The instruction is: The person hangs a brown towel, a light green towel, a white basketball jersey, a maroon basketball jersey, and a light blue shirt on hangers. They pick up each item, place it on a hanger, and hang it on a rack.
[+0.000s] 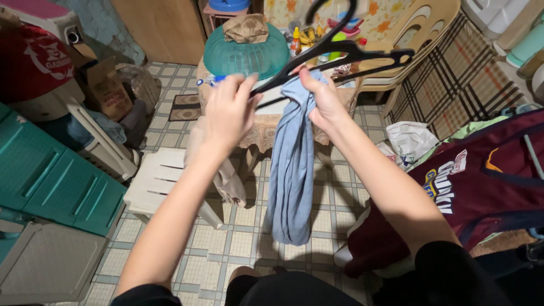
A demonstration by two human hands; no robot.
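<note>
A black plastic hanger (pixel 340 56) is held up in front of me, tilted, its hook pointing up. A light blue garment (pixel 292 164) hangs from it in a long bunched fold, reaching down toward the tiled floor. My right hand (pixel 323 99) grips the garment's top together with the hanger's bar. My left hand (pixel 229 107) pinches the hanger's left end, fingers curled around it.
Behind the hanger stands a small table with a green dome cover (pixel 246 54) and bottles. A white plastic stool (pixel 164 181) sits left of centre, teal drawers (pixel 56 181) at far left. A maroon garment (pixel 481 181) lies on a pile at right, near a cream plastic chair (pixel 419 34).
</note>
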